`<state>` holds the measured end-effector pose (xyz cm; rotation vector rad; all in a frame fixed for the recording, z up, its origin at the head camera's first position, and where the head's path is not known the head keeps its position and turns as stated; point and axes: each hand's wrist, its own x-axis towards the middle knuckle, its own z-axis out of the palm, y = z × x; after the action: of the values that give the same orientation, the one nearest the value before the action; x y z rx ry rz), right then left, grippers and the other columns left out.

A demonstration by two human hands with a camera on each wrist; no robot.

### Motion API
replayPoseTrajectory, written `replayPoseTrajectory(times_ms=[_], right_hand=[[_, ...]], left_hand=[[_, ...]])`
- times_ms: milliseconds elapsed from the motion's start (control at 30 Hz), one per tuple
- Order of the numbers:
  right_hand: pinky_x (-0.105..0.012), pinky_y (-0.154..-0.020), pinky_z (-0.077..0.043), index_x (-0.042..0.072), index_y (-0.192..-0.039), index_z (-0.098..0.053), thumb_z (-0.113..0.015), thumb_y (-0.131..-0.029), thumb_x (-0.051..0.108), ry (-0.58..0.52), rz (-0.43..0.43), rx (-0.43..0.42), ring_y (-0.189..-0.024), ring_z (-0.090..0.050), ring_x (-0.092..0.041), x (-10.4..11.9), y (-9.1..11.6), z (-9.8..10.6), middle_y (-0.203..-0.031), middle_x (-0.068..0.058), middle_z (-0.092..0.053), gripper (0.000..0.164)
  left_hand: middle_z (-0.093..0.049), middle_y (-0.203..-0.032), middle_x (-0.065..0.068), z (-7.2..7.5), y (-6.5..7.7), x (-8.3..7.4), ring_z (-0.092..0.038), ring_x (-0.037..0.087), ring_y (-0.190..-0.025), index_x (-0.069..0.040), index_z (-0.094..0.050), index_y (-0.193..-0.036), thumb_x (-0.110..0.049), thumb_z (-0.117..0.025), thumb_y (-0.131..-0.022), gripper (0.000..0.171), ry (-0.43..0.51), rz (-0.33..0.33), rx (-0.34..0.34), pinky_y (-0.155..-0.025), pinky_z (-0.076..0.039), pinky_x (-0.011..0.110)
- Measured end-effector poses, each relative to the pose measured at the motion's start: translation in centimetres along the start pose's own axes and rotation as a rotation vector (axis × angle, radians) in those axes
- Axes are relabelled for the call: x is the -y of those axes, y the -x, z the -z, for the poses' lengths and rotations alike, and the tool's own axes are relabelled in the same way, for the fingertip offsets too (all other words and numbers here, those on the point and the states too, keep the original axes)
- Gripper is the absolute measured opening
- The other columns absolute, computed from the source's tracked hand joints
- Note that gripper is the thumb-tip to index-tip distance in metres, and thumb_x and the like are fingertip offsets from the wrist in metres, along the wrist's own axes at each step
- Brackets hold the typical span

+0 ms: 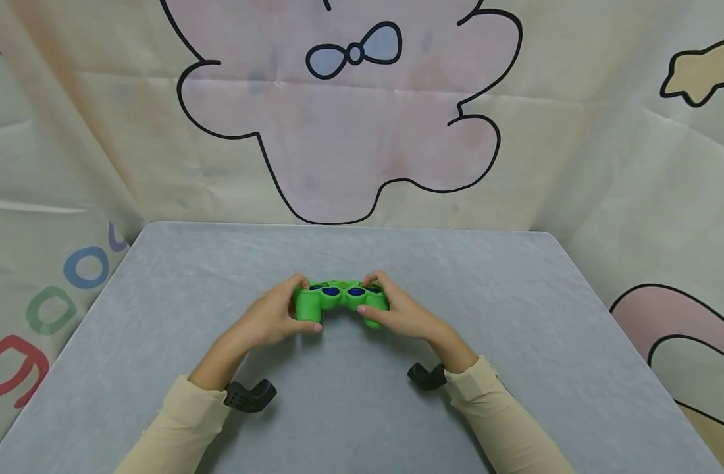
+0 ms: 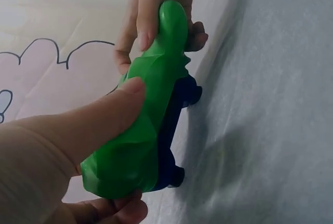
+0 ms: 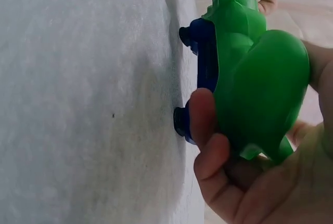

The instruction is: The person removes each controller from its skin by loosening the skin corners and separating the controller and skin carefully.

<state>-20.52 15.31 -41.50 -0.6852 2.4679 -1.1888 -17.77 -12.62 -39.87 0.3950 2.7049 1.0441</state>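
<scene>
A blue game controller (image 1: 330, 291) in a bright green soft-looking cover (image 1: 308, 305) is held between both hands near the middle of the table. My left hand (image 1: 271, 316) grips the left end, its thumb lying along the green cover in the left wrist view. At the other end, my right hand (image 1: 406, 317) holds the right grip with thumb and curled fingers. Blue parts with dark thumbsticks (image 2: 178, 176) jut out on the table side in the left wrist view. From the right wrist, fingertips touch the blue part beside one thumbstick (image 3: 179, 121). Palms hide parts of both grips.
A grey cloth-covered table (image 1: 350, 408) spreads under the hands. Behind it hangs a curtain (image 1: 125, 118) printed with cartoon shapes, and more printed fabric flanks both sides. Black curved wrist mounts (image 1: 251, 396) sit at both cuffs.
</scene>
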Motion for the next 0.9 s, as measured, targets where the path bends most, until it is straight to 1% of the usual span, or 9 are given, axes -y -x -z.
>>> replayPoseTrajectory(times_ms=[100,167,233,333,433,567,667,800,900], right_hand=[[-0.049,-0.099,-0.045,0.018,-0.143,-0.034,-0.063,-0.100,0.029,-0.009,-0.012,-0.029,-0.122,-0.052,-0.032,0.17,0.02,-0.06,-0.144,-0.020,-0.048,0.052],[-0.058,-0.107,-0.042,0.020,-0.150,-0.029,-0.063,-0.101,0.030,-0.007,-0.021,-0.044,-0.134,-0.048,-0.038,0.24,0.06,-0.08,-0.151,-0.023,-0.044,0.061],[-0.062,-0.113,-0.036,0.020,-0.157,-0.027,-0.063,-0.100,0.030,0.010,-0.031,-0.058,-0.142,-0.043,-0.041,0.28,0.06,-0.13,-0.154,-0.024,-0.042,0.068],[-0.062,-0.116,-0.034,0.014,-0.157,-0.035,-0.064,-0.099,0.031,0.055,-0.041,-0.074,-0.144,-0.041,-0.040,0.28,0.04,-0.27,-0.153,-0.021,-0.046,0.067],[-0.057,-0.118,-0.034,0.009,-0.153,-0.044,-0.068,-0.096,0.032,0.081,-0.060,-0.080,-0.145,-0.042,-0.037,0.23,-0.07,-0.49,-0.153,-0.017,-0.049,0.065],[-0.051,-0.111,-0.042,0.008,-0.148,-0.050,-0.072,-0.094,0.036,0.095,-0.097,-0.083,-0.134,-0.051,-0.031,0.00,-0.19,-0.80,-0.148,-0.014,-0.055,0.065],[-0.043,-0.097,-0.047,0.008,-0.145,-0.054,-0.071,-0.094,0.038,0.111,-0.112,-0.092,-0.116,-0.057,-0.025,-0.09,-0.25,-0.93,-0.139,-0.012,-0.061,0.062],[-0.034,-0.085,-0.047,0.009,-0.142,-0.057,-0.071,-0.094,0.039,0.114,-0.139,-0.107,-0.098,-0.058,-0.019,0.08,-0.31,-0.94,-0.128,-0.010,-0.066,0.058],[-0.032,-0.082,-0.047,0.009,-0.141,-0.058,-0.071,-0.094,0.039,0.113,-0.164,-0.115,-0.093,-0.058,-0.017,0.26,-0.35,-0.90,-0.123,-0.010,-0.068,0.057]], left_hand=[[-0.064,-0.106,0.006,0.03,0.09,-0.17,-0.060,0.022,-0.094,-0.019,-0.049,-0.126,-0.039,-0.084,-0.082,0.059,0.020,-0.003,-0.010,-0.074,-0.045,0.032],[-0.064,-0.113,0.008,0.14,0.18,-0.18,-0.061,0.024,-0.100,-0.019,-0.049,-0.129,-0.038,-0.079,-0.087,0.055,0.042,-0.020,-0.013,-0.076,-0.047,0.034],[-0.063,-0.114,0.009,0.23,0.21,-0.25,-0.060,0.026,-0.103,-0.018,-0.052,-0.127,-0.036,-0.074,-0.092,0.045,0.056,-0.031,-0.018,-0.077,-0.048,0.035],[-0.061,-0.111,0.011,0.20,0.12,-0.19,-0.060,0.028,-0.101,-0.015,-0.057,-0.120,-0.029,-0.069,-0.096,0.030,0.060,-0.049,-0.025,-0.076,-0.047,0.035],[-0.060,-0.104,0.012,0.00,-0.04,-0.19,-0.059,0.026,-0.095,-0.012,-0.059,-0.111,-0.023,-0.071,-0.095,0.022,0.058,-0.063,-0.044,-0.074,-0.045,0.033],[-0.058,-0.095,0.010,-0.34,-0.14,-0.24,-0.056,0.024,-0.087,-0.012,-0.058,-0.106,-0.018,-0.074,-0.093,0.021,0.068,-0.084,-0.056,-0.070,-0.042,0.032],[-0.059,-0.095,0.009,-0.54,-0.21,-0.21,-0.056,0.022,-0.087,-0.012,-0.057,-0.105,-0.018,-0.074,-0.093,0.021,0.081,-0.082,-0.056,-0.070,-0.042,0.031],[-0.061,-0.104,0.011,-0.53,-0.30,0.03,-0.060,0.023,-0.093,-0.011,-0.056,-0.110,-0.017,-0.077,-0.091,0.028,0.138,-0.095,-0.023,-0.076,-0.050,0.033],[-0.059,-0.114,0.015,-0.51,-0.39,0.33,-0.063,0.027,-0.101,-0.008,-0.054,-0.116,-0.013,-0.082,-0.085,0.041,0.203,-0.123,0.024,-0.085,-0.057,0.038]])
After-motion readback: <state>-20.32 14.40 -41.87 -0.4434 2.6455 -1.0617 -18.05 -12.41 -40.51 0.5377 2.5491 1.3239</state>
